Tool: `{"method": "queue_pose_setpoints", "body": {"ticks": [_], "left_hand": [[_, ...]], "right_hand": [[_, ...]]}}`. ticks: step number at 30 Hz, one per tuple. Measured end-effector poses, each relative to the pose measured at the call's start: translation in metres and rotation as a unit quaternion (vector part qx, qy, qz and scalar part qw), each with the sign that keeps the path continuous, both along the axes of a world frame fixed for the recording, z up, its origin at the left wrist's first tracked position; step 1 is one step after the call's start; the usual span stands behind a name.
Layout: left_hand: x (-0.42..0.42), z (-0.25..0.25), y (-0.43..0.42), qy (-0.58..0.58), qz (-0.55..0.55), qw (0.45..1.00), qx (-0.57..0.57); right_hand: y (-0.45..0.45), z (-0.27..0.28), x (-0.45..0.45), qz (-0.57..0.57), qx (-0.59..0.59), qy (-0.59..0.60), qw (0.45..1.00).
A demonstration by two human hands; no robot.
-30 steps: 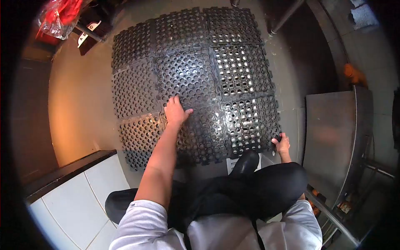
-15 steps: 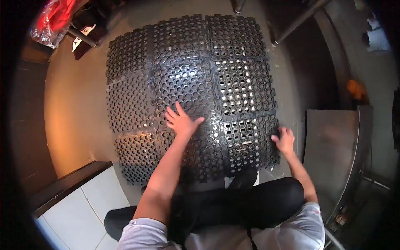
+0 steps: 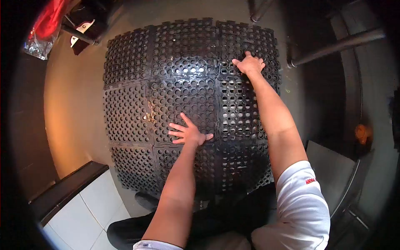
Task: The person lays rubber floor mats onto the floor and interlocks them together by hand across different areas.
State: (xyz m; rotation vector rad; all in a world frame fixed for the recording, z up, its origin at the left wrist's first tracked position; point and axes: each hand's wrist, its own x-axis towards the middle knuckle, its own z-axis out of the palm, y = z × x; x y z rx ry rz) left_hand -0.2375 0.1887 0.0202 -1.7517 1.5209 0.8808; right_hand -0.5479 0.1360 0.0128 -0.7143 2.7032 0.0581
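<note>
A black rubber mat (image 3: 127, 110) of interlocking tiles, pierced with round holes, lies on the floor in front of me. On its middle tile rests my left hand (image 3: 189, 133), palm down with the fingers spread. My right hand (image 3: 251, 65) reaches to the far right tile, its fingers apart and pressed against the surface. Neither hand holds anything. Pale patches show through the holes of the right-hand tiles below my right hand. Seams between the tiles run both along and across the mat.
At the far left stand a brush with a white, lettered edge (image 3: 82, 31) and a red item in clear plastic (image 3: 48, 25). Metal legs (image 3: 337, 46) rise at the far right. A white-tiled ledge (image 3: 100, 196) is near left, a grey panel (image 3: 329, 171) near right.
My right hand has moved from the mat's near right edge forward to the far right tile. My left hand stays spread on the middle. The view has shifted slightly.
</note>
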Motion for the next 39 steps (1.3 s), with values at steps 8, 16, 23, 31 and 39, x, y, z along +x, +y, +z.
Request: {"method": "queue_pose_setpoints", "body": {"ticks": [8,16,23,31,39], "left_hand": [[-0.003,0.000,-0.005,-0.020,-0.003,0.999,0.026],[-0.002,0.001,-0.006,-0.006,-0.001,1.000,0.022],[-0.003,0.001,-0.007,-0.012,-0.004,1.000,0.023],[-0.005,0.000,-0.007,-0.026,-0.008,0.999,0.029],[-0.006,-0.001,-0.007,-0.027,-0.006,0.999,0.031]], "right_hand": [[-0.008,-0.009,-0.027,-0.033,-0.058,-0.063,0.996],[-0.010,-0.014,-0.022,-0.030,-0.061,-0.030,0.997],[-0.006,-0.021,-0.023,-0.062,-0.065,-0.020,0.996],[-0.013,-0.021,-0.016,-0.038,-0.077,-0.009,0.996],[-0.008,-0.030,-0.023,-0.021,-0.060,0.020,0.998]]}}
